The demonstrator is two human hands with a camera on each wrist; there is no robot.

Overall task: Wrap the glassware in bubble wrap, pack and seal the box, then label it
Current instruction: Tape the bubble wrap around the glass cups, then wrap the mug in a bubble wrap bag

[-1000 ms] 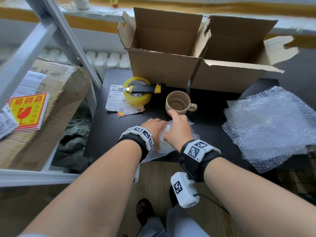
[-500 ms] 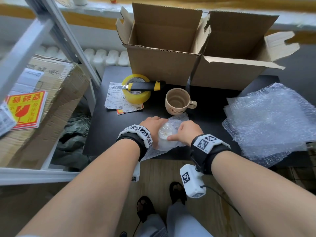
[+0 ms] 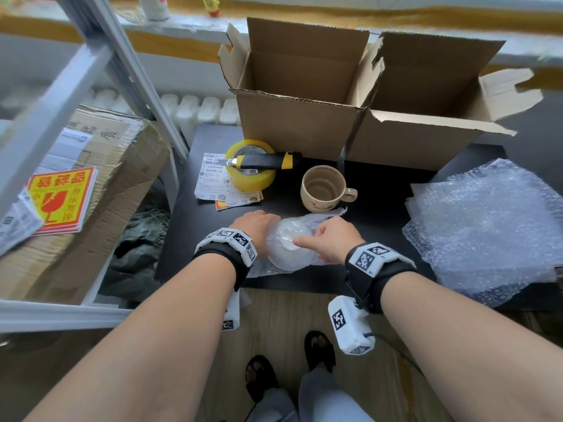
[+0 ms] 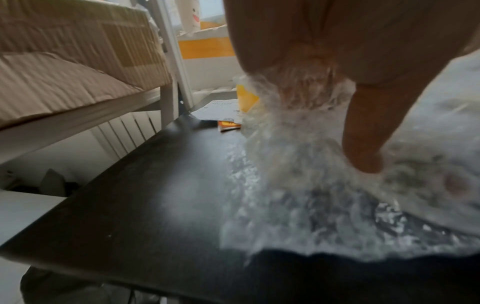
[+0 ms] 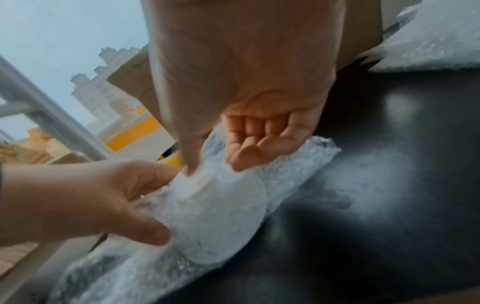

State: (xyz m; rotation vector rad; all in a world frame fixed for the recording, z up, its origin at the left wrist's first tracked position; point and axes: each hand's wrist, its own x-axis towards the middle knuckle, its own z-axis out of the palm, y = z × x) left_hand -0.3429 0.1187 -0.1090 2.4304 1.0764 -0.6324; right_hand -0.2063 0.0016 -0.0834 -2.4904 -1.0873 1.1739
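A glass wrapped in bubble wrap (image 3: 289, 249) lies on its side at the near edge of the black table (image 3: 207, 239). My left hand (image 3: 256, 226) grips its left side, thumb and fingers curled round the bundle (image 5: 223, 216). From the right, my right hand (image 3: 330, 239) pinches the wrap with curled fingers, its thumb pressed on the glass's round end. The left wrist view shows my thumb (image 4: 363, 133) sunk into crumpled wrap (image 4: 298, 164). A beige mug (image 3: 323, 188) stands unwrapped just beyond. The open cardboard box (image 3: 304, 123) stands at the back.
A yellow tape roll (image 3: 251, 176) with a utility knife (image 3: 265, 161) across it sits on shipping labels (image 3: 213, 181) at the back left. A stack of bubble wrap sheets (image 3: 487, 226) fills the right. Fragile stickers (image 3: 61, 199) lie on a taped carton on the left shelf.
My right hand has drawn back from over the bundle near the mug to its right side, thumb now on the glass's end. The left hand has kept its grip.
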